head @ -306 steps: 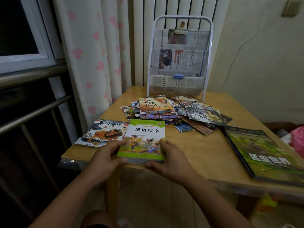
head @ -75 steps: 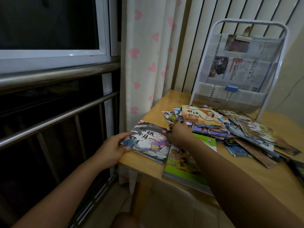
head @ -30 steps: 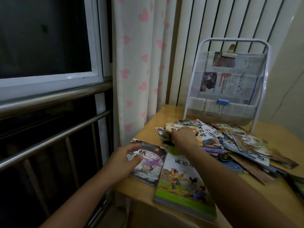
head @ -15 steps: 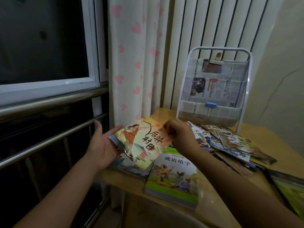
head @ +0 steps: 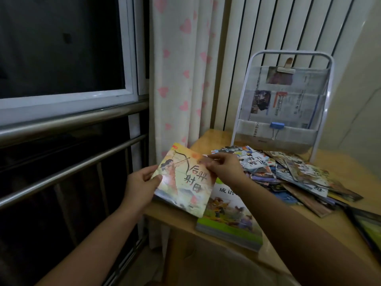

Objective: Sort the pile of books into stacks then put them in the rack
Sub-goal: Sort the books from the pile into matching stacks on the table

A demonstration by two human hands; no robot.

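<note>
Green-edged book (head: 228, 219) lies nearest on the wooden bench (head: 334, 219), at 6 o'clock of the pile.
Just above it, both hands hold an orange archer book (head: 185, 178) tilted over the bench's left corner: the left hand (head: 140, 186) has its grip on the 9 o'clock edge, the right hand (head: 224, 168) pinches the 1 o'clock corner. Beyond, at 3 o'clock, sprawls the loose pile of books (head: 288, 174); farthest, at 12 o'clock, stands the white rack (head: 286, 104), lined with newspaper.
</note>
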